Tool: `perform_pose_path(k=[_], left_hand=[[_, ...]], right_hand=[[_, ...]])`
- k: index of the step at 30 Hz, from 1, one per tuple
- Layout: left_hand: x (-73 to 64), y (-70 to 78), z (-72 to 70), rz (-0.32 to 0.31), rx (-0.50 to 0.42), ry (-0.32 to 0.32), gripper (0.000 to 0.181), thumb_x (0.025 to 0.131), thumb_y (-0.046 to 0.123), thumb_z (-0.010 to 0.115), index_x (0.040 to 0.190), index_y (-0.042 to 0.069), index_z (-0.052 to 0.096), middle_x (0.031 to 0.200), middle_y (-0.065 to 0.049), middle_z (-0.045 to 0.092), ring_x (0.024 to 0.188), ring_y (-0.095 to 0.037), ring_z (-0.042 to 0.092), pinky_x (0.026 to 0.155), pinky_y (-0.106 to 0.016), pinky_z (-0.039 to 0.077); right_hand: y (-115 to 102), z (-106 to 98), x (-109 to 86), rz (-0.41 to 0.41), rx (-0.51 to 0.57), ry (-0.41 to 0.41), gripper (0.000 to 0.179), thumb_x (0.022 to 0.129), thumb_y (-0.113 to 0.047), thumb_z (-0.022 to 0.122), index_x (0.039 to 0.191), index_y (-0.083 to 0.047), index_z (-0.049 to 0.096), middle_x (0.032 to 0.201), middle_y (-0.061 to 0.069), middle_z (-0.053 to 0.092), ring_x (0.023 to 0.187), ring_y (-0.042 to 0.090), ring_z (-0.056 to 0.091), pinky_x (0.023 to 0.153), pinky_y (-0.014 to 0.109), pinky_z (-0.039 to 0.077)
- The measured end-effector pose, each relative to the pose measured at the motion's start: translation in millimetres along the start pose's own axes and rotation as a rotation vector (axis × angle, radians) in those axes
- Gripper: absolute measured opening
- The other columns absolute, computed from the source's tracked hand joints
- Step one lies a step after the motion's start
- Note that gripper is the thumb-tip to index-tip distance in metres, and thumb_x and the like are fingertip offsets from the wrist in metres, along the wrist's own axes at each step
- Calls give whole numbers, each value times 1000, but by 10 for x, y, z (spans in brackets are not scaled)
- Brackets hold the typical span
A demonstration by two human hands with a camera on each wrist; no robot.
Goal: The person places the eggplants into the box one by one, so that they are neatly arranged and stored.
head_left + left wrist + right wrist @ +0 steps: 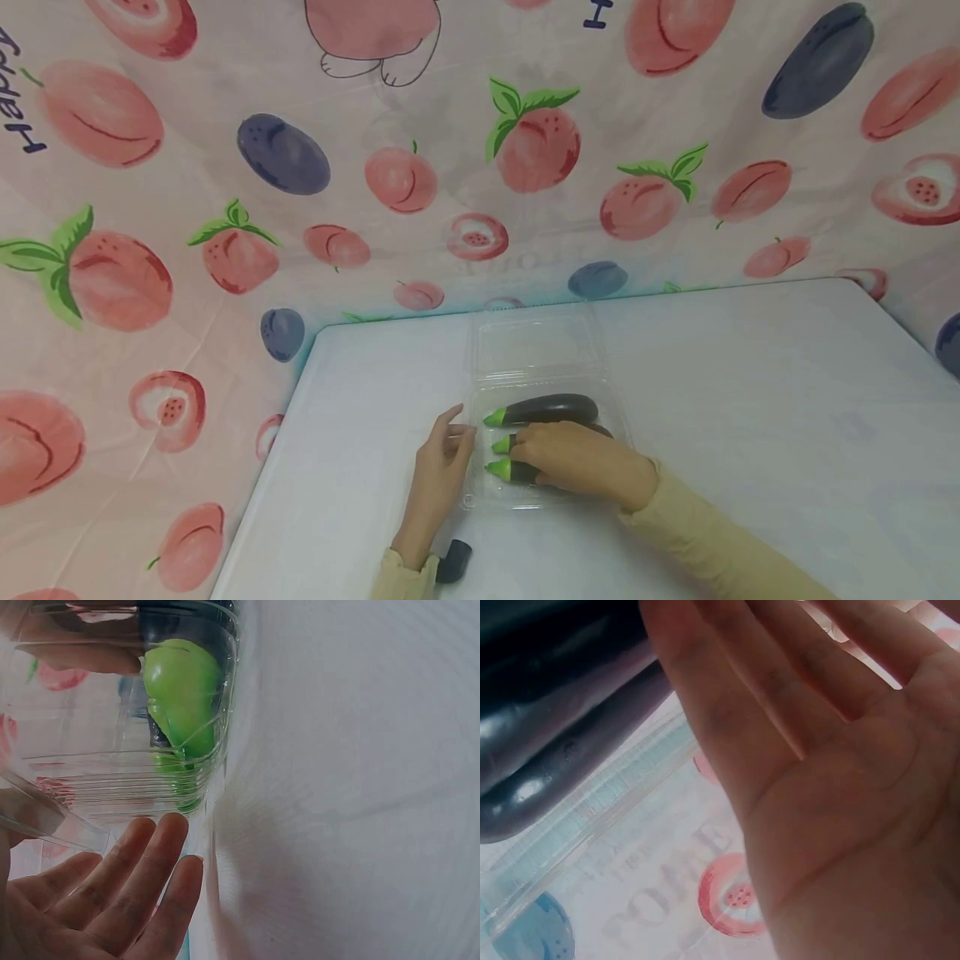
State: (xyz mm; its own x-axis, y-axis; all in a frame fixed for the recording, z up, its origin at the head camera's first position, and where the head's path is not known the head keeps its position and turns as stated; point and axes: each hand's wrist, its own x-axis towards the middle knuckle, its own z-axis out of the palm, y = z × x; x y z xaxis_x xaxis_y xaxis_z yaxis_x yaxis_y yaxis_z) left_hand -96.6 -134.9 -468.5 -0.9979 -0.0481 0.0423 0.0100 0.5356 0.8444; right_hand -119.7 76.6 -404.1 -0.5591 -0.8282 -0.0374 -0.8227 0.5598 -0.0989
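Beneath the right hand, eggplants, partly covered

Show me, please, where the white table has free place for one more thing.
The widest bare patch of table lies between the clear container and the table's right edge, beyond the right sleeve. A narrower one lies between the left hand and the left edge. Crowded: the container's base, where the right hand partly covers eggplants.

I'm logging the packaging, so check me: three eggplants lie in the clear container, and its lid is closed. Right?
The lid isn't closed: the head view shows it open, folded back. Three eggplants do lie in the clear container.
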Motion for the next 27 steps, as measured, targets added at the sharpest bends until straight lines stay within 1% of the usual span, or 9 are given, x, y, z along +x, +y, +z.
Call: perform_pose_path(k=[9,13,19,27], left_hand=[[1,-6,-3,6,3,3,49,103,39,53,145,14,47,115,-3,69,104,-21,70,90,-43,57],[2,-13,-3,0,-2,-2,48,103,38,53,145,15,47,115,-4,69,104,-21,70,91,-43,57],[-13,-24,-5,-11,2,-4,49,103,42,52,145,17,47,117,-3,69,106,-21,69,92,-43,57],[2,-14,4,-6,3,-5,51,103,46,51,145,18,47,117,-2,69,107,-22,69,93,-44,56]], right_hand=[[-7,-5,7,5,12,-6,34,75,-18,85,107,-18,73,105,-5,72,97,11,68,84,26,58],[-2,-12,-10,-5,9,1,32,76,-18,85,107,-18,73,105,-6,71,96,11,67,82,26,57],[-8,-33,-44,-4,19,16,32,77,-18,84,107,-18,73,107,-6,71,98,12,66,84,26,57],[37,2,-58,-3,15,51,33,76,-19,85,107,-19,74,105,-7,71,96,11,65,81,25,57]])
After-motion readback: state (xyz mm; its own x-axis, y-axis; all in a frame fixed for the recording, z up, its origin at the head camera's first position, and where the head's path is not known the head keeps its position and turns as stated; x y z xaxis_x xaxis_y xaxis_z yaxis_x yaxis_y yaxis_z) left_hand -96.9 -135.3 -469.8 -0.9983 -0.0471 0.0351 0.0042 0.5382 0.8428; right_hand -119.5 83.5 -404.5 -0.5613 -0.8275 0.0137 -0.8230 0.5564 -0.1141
